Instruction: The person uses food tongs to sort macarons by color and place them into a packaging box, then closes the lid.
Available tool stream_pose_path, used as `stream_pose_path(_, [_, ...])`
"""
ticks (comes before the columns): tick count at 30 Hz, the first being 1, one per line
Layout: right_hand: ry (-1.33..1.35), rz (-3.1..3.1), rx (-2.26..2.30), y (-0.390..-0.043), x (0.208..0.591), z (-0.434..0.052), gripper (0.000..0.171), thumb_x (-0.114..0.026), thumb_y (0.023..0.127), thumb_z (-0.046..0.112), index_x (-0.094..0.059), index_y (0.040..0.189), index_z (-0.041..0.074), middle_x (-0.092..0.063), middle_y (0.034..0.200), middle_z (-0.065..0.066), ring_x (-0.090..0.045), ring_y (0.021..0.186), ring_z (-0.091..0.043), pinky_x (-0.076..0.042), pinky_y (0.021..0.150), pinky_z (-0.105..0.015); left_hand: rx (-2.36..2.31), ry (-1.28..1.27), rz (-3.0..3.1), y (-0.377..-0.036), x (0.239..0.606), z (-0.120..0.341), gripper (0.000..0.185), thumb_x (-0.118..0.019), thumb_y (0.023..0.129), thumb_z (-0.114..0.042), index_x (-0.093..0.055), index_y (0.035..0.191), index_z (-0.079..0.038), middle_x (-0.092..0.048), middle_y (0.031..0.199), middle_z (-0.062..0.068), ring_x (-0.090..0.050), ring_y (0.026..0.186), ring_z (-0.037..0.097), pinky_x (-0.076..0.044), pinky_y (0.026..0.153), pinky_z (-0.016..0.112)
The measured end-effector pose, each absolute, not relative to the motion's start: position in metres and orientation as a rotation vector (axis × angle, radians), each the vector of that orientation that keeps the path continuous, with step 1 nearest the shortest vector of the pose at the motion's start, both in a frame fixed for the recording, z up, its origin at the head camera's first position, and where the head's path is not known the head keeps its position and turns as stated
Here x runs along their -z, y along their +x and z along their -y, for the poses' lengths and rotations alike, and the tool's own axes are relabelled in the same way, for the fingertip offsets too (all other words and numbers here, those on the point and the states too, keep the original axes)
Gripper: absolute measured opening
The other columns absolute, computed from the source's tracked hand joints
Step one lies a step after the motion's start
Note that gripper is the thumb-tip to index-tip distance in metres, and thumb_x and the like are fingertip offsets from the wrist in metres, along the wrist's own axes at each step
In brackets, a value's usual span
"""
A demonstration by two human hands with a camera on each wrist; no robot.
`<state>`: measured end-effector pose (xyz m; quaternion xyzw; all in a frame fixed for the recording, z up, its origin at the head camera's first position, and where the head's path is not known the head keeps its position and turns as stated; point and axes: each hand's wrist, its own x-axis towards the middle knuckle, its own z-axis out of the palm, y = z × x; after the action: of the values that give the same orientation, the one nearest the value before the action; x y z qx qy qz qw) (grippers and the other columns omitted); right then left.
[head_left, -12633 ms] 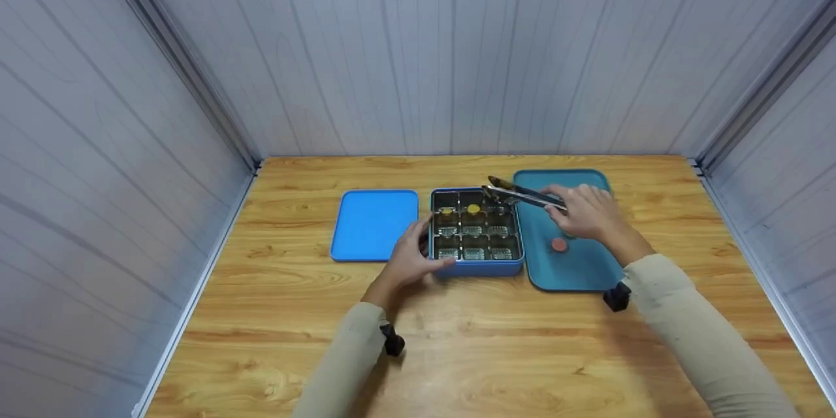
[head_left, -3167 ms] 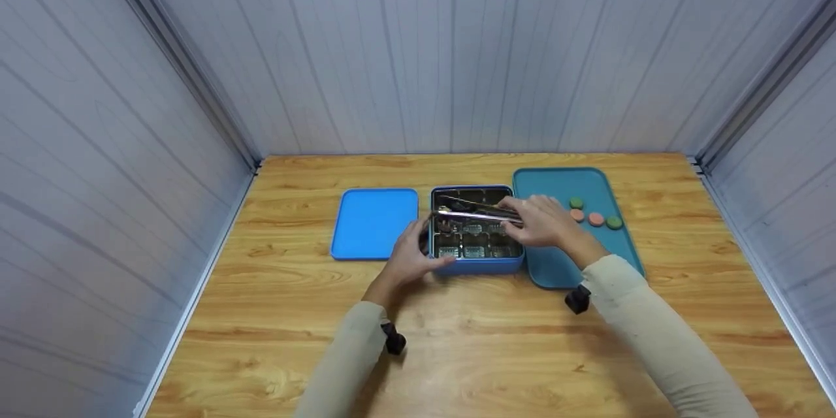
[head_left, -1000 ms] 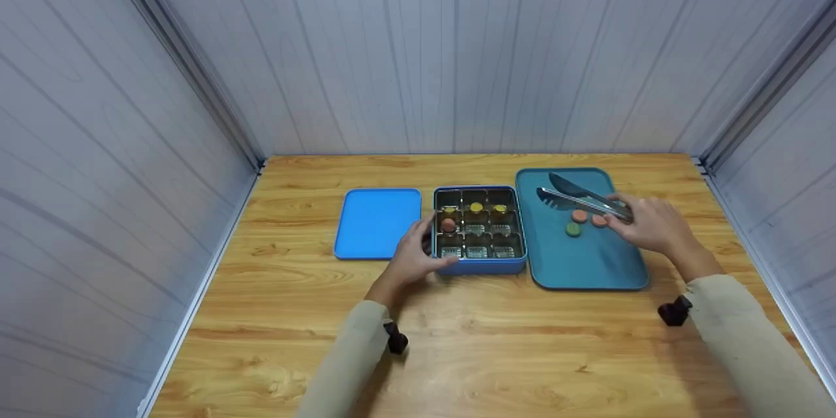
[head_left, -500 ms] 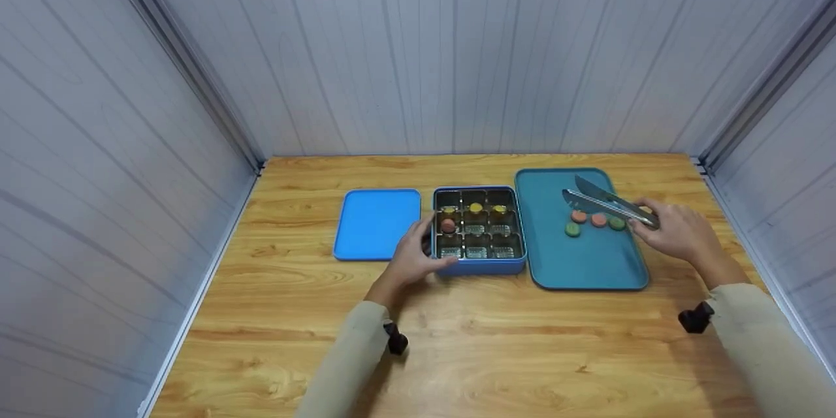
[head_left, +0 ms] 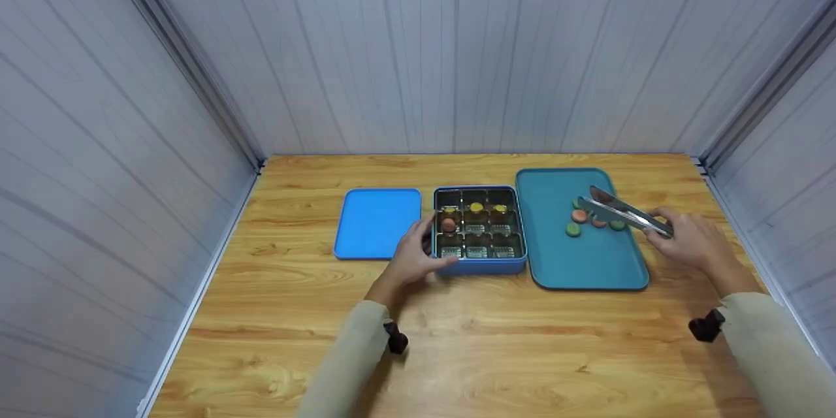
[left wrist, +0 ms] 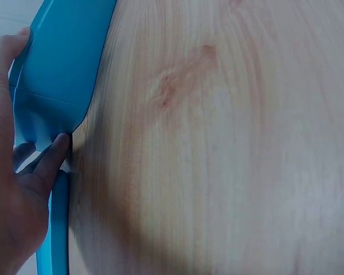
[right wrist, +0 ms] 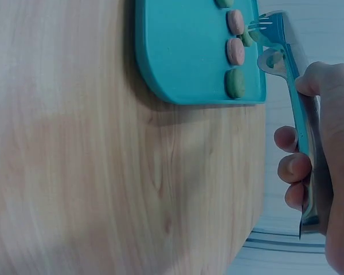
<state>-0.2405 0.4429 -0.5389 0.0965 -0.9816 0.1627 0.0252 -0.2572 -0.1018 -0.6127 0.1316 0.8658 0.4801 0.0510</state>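
Note:
My left hand point(head_left: 413, 255) holds the front left corner of a blue box point(head_left: 483, 266), thumb at the front and fingers along the left side. Yellow macarons point(head_left: 476, 208) sit in the box's three back compartments, and a pink macaron point(head_left: 448, 225) lies in the left one of the middle row. Metal tongs point(head_left: 630, 214) are in my right hand point(head_left: 695, 241), thumb and fingers around the arms. Their tips stand apart above the teal tray point(head_left: 555, 268), over two pink macarons point(right wrist: 235, 51) and some green macarons point(right wrist: 235, 83).
A flat blue lid point(head_left: 377, 223) lies on the wooden table point(head_left: 483, 353) left of the box, beside my left hand. The tray stands close against the box's right side. Pale panel walls point(head_left: 450, 52) rise behind and at both sides.
Since the earliest frame, a yellow macaron has come into the back right compartment and a pink one into the middle left. Lately the tongs have moved right over the tray; the left hand stays put.

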Motion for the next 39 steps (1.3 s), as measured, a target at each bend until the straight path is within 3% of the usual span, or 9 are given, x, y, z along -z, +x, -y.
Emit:
stream_pose_path(15, [0.298, 3.090, -0.477, -0.2385, 0.5431, -0.4501, 0.040, -0.067, 0.109, 0.029, -0.069, 0.137, 0.000, -0.055, 0.068, -0.002, -0.044, 0.057, -0.017, -0.033, 0.051, -0.031, -1.436, 0.390, -2.645, -0.2575, 0.6135, 0.1020, 0.117, -0.096, 0.089, -0.045, -0.029, 0.181, -0.019, -0.038, 0.181, 0.022, -0.039, 0.167, 0.051, -0.037, 0.134, 0.070])
stream_pose_path(30, [0.288, 3.111, -0.508, -0.2385, 0.5422, -0.4478, 0.042, -0.068, 0.109, 0.029, -0.068, 0.137, -0.002, -0.061, 0.071, -0.003, -0.046, 0.058, -0.017, -0.034, 0.052, -0.032, -1.485, 0.404, -2.607, -0.2576, 0.6120, 0.1015, 0.114, -0.094, 0.091, -0.039, -0.028, 0.181, -0.015, -0.042, 0.177, 0.022, -0.048, 0.160, 0.044, -0.049, 0.127, 0.061])
stream_pose_path(39, [0.320, 3.137, -0.491, -0.2419, 0.5409, -0.4454, 0.043, -0.067, 0.109, 0.027, -0.066, 0.140, -0.003, -0.058, 0.070, -0.004, -0.044, 0.057, -0.018, -0.033, 0.052, -0.033, -1.473, 0.411, -2.615, -0.2567, 0.6120, 0.1021, 0.114, -0.094, 0.091, -0.040, -0.028, 0.180, -0.014, -0.041, 0.178, 0.022, -0.046, 0.162, 0.045, -0.046, 0.130, 0.063])
